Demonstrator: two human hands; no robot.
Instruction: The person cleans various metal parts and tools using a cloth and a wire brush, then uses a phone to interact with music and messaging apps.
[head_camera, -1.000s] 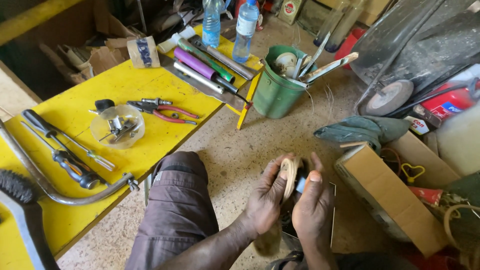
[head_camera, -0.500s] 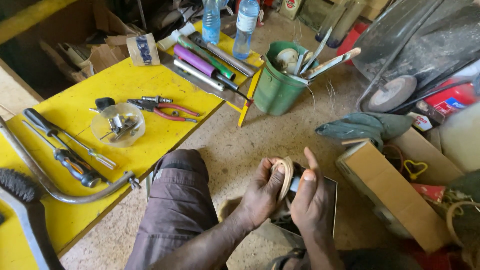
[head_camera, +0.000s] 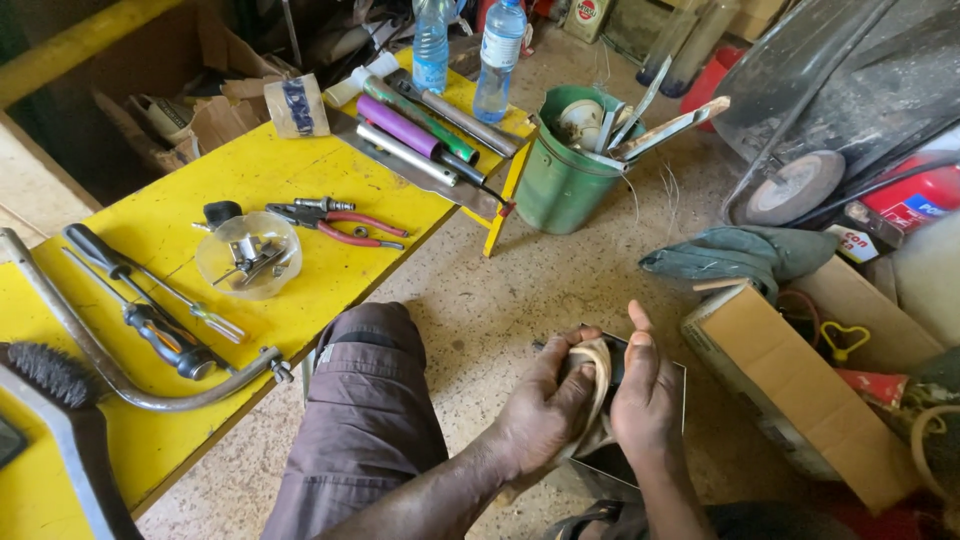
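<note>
Head view looks down on a workshop corner with a speckled concrete floor (head_camera: 560, 290), and along its left side runs a low yellow table (head_camera: 180, 420) strewn with tools. Next in size come a grey wheelbarrow (head_camera: 850, 90) at the upper right, an open cardboard box (head_camera: 790, 390) at the right, a green bucket (head_camera: 560, 180) full of long tools beyond the table's end, and a crumpled grey-green cloth (head_camera: 740, 250) on the floor between bucket and box. On the table lie a hacksaw frame (head_camera: 110, 370), a wire brush (head_camera: 50, 372), two screwdrivers (head_camera: 150, 300), red-handled pliers (head_camera: 335, 218), a clear plastic lid (head_camera: 248, 255) holding small metal parts, and two water bottles (head_camera: 465, 45) at the far end. Low in the middle, over the person's knee, the left hand (head_camera: 545, 410) is clenched around a pale loop of strap-like material (head_camera: 598, 375), and the right hand (head_camera: 645, 390) presses flat beside it, thumb up, fingers closing on the same loop above a dark metal tray (head_camera: 660, 375) on the floor. The work looks like shaping or winding that loop; a next move would need a firm pinch from both hands so it keeps its curve.
</note>
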